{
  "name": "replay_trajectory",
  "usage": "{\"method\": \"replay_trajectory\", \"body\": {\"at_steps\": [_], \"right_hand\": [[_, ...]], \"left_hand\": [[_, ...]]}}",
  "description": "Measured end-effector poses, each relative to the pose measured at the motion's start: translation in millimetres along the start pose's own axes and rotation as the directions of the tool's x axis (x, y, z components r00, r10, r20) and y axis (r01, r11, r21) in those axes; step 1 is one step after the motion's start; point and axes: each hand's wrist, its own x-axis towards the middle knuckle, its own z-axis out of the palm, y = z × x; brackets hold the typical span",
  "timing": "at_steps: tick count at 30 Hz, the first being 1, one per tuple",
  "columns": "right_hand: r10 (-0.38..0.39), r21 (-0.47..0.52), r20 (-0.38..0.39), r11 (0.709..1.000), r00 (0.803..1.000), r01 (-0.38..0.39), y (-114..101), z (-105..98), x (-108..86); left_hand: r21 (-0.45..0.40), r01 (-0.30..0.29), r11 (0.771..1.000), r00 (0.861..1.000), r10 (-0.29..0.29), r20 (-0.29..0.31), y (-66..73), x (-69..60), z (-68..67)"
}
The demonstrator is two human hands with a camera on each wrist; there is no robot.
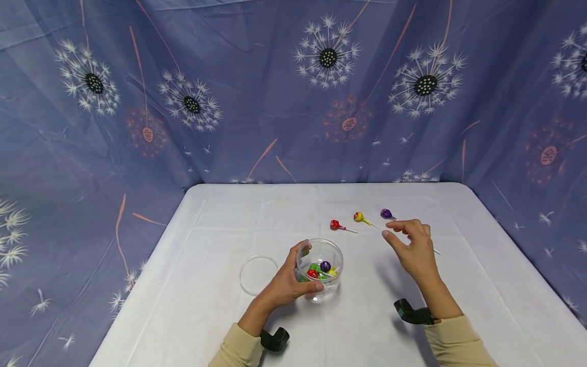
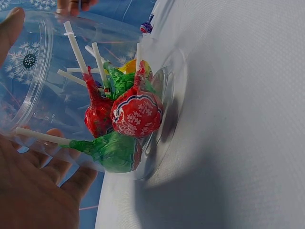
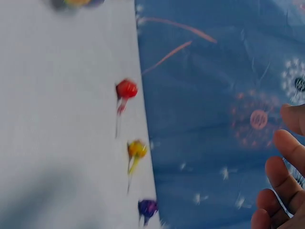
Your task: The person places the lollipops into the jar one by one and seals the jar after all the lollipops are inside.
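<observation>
My left hand (image 1: pixel 286 283) grips a clear plastic jar (image 1: pixel 319 246) around its side, thumb at the front. Inside are several wrapped lollipops; the left wrist view shows a red lollipop (image 2: pixel 137 114) and a green lollipop (image 2: pixel 114 151) against the clear wall. My right hand (image 1: pixel 415 250) is raised over the table to the jar's right, thumb and fingers apart, holding nothing. Beyond it, a red lollipop (image 1: pixel 336 225), a yellow lollipop (image 1: pixel 359 217) and a purple lollipop (image 1: pixel 387 213) lie in a row. A white stick (image 1: pixel 436 251) shows beside the right hand; its other end is hidden.
A clear round lid (image 1: pixel 241 278) lies on the white-covered table (image 1: pixel 197 285), left of the jar and partly behind my left hand. A blue curtain with dandelion prints (image 1: pixel 257 92) hangs behind the table and at its sides.
</observation>
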Motion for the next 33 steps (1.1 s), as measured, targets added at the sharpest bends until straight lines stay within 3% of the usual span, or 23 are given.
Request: {"method": "replay_trajectory", "body": {"at_steps": [9,14,23,28,33], "right_hand": [[0.105,-0.076,-0.014,0.991,0.994,-0.106,39.1,-18.0,0.3],[0.212,-0.137,-0.011,0.968,0.977,-0.211,61.7,-28.2,-1.0],[0.317,-0.195,-0.003,0.93,0.948,-0.311,102.8,-43.8,-1.5],[0.346,-0.212,0.018,0.918,0.938,-0.335,118.9,-45.6,-2.1],[0.338,-0.213,0.056,0.923,0.94,-0.319,130.1,-43.3,-1.0]], "left_hand": [[0.007,0.005,1.0,1.0,-0.005,-0.003,0.3,-0.5,0.8],[0.018,0.014,1.0,1.0,-0.014,-0.007,1.3,-0.6,0.3],[0.028,0.006,1.0,1.0,-0.006,-0.005,-0.1,-1.1,0.0],[0.038,0.009,0.999,1.0,-0.008,-0.003,0.4,-2.1,0.2],[0.033,0.008,0.999,1.0,-0.008,-0.006,1.9,-1.9,-0.2]]}}
